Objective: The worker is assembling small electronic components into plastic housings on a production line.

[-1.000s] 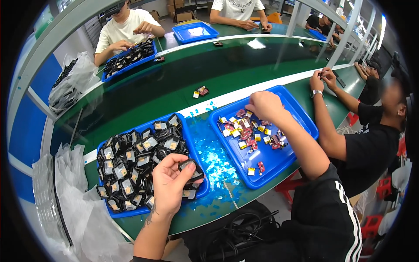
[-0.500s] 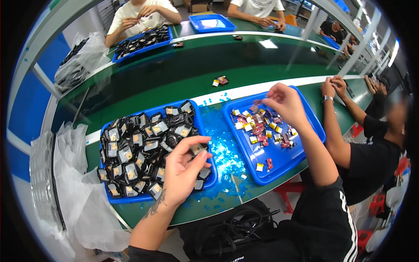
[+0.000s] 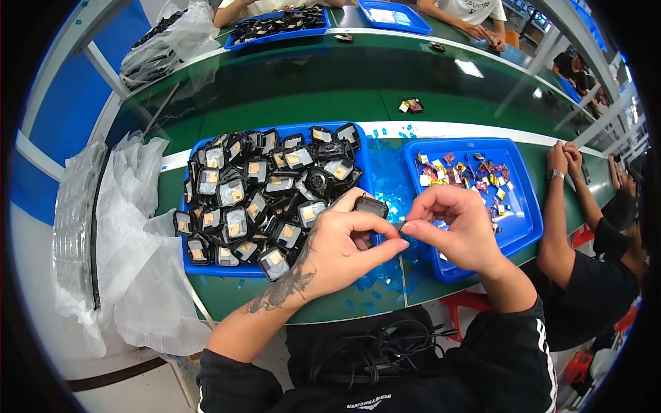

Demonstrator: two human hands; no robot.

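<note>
Both hands have come together over the bench front edge: left hand now lifted off the left blue tray, grip pinching a small black module; right hand, back from the right blue tray of coloured bits, fingertips pressed on a tiny piece at the module's edge. Fitting looks underway. Beyond, the pile of black modules.
</note>
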